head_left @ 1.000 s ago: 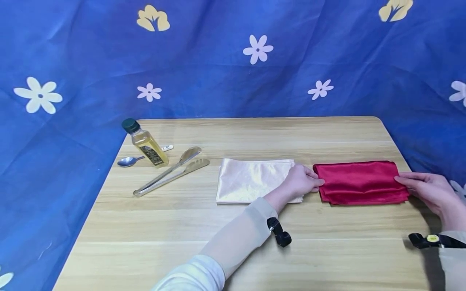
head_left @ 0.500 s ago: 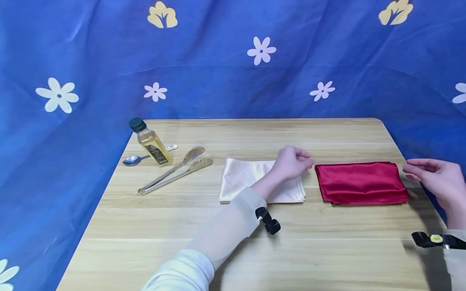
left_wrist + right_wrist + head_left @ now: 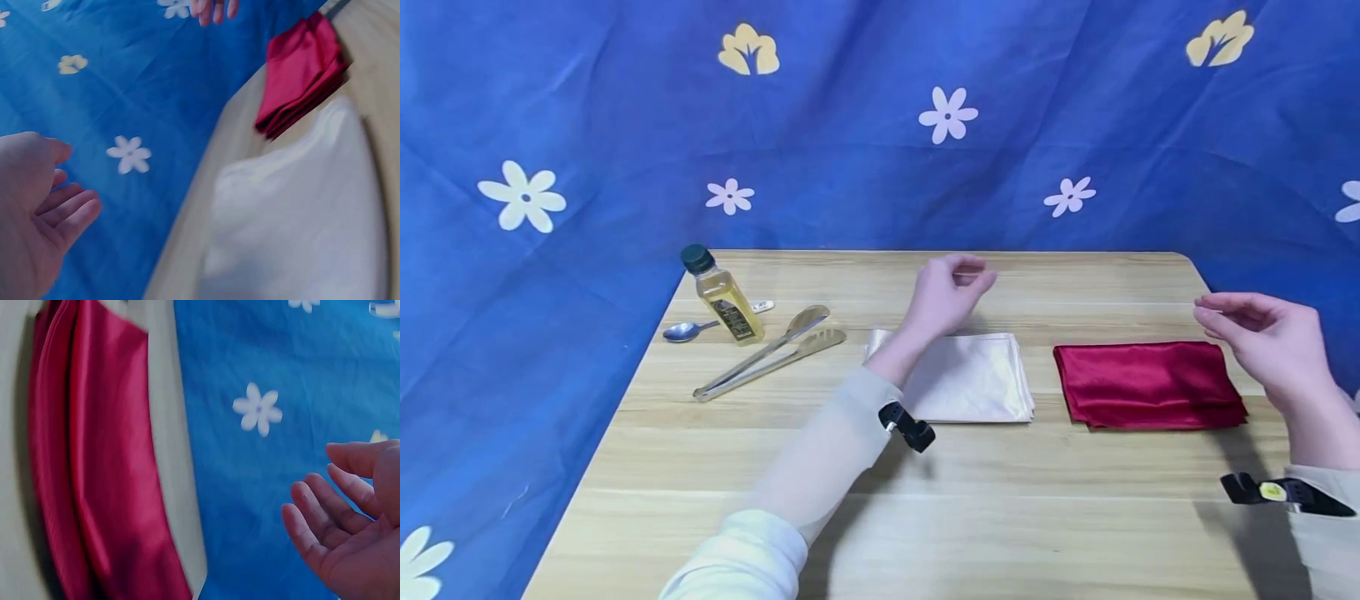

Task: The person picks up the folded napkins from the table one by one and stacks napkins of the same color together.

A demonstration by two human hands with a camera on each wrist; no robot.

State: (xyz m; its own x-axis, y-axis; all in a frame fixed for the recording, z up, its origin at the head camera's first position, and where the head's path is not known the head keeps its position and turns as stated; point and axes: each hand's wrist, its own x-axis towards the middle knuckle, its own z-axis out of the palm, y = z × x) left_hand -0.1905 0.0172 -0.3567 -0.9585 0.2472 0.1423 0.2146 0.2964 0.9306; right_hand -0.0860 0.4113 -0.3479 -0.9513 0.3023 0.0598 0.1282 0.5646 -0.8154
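A folded red satin cloth [image 3: 1142, 383] lies flat on the right of the table, its stacked layers showing along one edge in the right wrist view. Left of it is a folded white satin cloth [image 3: 970, 383], partly covered by my left forearm in the head view. My left hand [image 3: 951, 292] hovers above and behind the white cloth, fingers loosely bent with nothing in them. Raised over the far right corner of the red cloth, my right hand [image 3: 1270, 342] is also without any object, its fingers relaxed and apart in the right wrist view [image 3: 350, 519].
On the left of the wooden table [image 3: 970, 533] a bottle of yellow oil [image 3: 728, 304] with a green cap stands by a spoon [image 3: 682, 332]. Metal serving tongs [image 3: 767, 358] lie between the bottle and the white cloth. A blue flowered curtain [image 3: 850, 167] hangs behind the table.
Both hands have let go of the red cloth's sides and risen. My left hand has moved left and back over the white cloth; my right hand has lifted up. The red cloth stays in place.
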